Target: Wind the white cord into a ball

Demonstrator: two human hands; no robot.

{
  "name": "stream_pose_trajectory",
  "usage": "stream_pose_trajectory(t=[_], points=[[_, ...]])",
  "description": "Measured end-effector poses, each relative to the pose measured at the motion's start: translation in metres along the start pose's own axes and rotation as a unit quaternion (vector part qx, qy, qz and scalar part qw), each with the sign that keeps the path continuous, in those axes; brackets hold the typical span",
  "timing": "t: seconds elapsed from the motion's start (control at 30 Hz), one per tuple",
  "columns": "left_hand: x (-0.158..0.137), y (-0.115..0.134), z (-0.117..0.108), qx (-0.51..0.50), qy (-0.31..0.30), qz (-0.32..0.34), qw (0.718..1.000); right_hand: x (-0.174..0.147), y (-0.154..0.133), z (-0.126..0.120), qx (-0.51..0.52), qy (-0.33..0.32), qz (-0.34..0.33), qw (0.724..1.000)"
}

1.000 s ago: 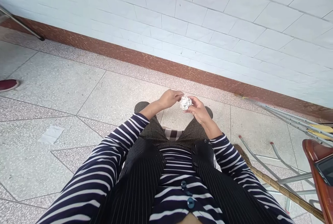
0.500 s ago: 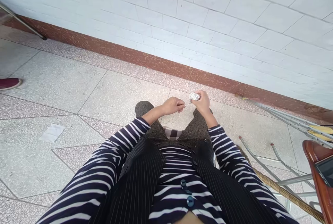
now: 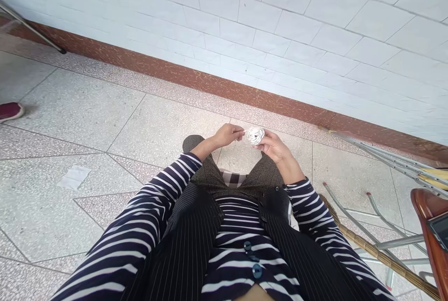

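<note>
A small white ball of wound cord (image 3: 255, 136) is held up over the gap between my knees. My right hand (image 3: 276, 147) grips it from the right, with fingers and thumb around its edge. Just to its left, my left hand (image 3: 229, 135) has its fingertips pinched together. A short, thin white strand seems to run from those fingertips to the ball. Loops of cord show on the side of the ball turned toward me.
On the right stand a wooden chair (image 3: 425, 217) with a dark device on it, metal legs and silver crutches (image 3: 371, 149). A tiled wall (image 3: 224, 35) rises ahead. White paper (image 3: 74, 177) and a person's red shoe (image 3: 10, 111) are on the left.
My right hand has turned, so the coiled face of the ball now shows toward me. My left hand has moved slightly up and left, staying pinched close to the ball.
</note>
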State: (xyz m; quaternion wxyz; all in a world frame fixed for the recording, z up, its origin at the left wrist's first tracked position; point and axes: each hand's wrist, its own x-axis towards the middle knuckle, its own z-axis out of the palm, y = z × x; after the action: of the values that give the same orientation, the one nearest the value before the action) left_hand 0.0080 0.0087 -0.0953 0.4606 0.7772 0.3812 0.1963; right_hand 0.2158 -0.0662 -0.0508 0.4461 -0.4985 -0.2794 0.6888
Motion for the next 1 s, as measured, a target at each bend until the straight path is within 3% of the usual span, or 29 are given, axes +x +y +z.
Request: stream_pose_trajectory(t=[0.2, 0.33, 0.43, 0.53, 0.6, 0.63, 0.7, 0.77, 0.83, 0.93, 1.0], points=[[-0.013, 0.007, 0.024, -0.144, -0.086, -0.050, 0.985, 0.009, -0.033, -0.007, -0.092, 0.086, -0.114, 0.985], [-0.018, 0.027, 0.030, -0.185, -0.134, -0.040, 0.973, 0.030, -0.018, -0.014, -0.199, 0.168, -0.191, 0.946], [-0.015, 0.034, 0.022, -0.102, -0.131, -0.016, 0.986, 0.039, 0.009, -0.015, -0.333, 0.161, -0.208, 0.905], [-0.009, 0.032, 0.009, 0.065, -0.128, 0.006, 0.990, 0.039, 0.031, -0.011, -0.455, 0.118, -0.230, 0.852], [-0.005, 0.030, 0.002, 0.167, -0.102, 0.018, 0.981, 0.038, 0.039, -0.009, -0.489, 0.093, -0.222, 0.839], [-0.003, 0.028, -0.001, 0.200, -0.083, 0.023, 0.976, 0.037, 0.041, -0.008, -0.486, 0.082, -0.204, 0.846], [-0.001, 0.027, -0.006, 0.228, -0.059, 0.032, 0.971, 0.035, 0.043, -0.007, -0.436, 0.048, -0.139, 0.888], [0.001, 0.027, -0.010, 0.231, -0.060, 0.054, 0.970, 0.031, 0.043, -0.006, -0.331, -0.005, -0.060, 0.942], [0.003, 0.027, -0.013, 0.231, -0.055, 0.082, 0.968, 0.024, 0.041, -0.004, -0.219, -0.051, -0.011, 0.974], [0.006, 0.022, -0.012, 0.201, -0.025, 0.093, 0.975, 0.011, 0.037, 0.001, -0.116, -0.075, 0.005, 0.990], [0.007, 0.016, -0.007, 0.123, -0.008, 0.065, 0.990, 0.002, 0.033, 0.004, -0.069, -0.073, 0.010, 0.995]])
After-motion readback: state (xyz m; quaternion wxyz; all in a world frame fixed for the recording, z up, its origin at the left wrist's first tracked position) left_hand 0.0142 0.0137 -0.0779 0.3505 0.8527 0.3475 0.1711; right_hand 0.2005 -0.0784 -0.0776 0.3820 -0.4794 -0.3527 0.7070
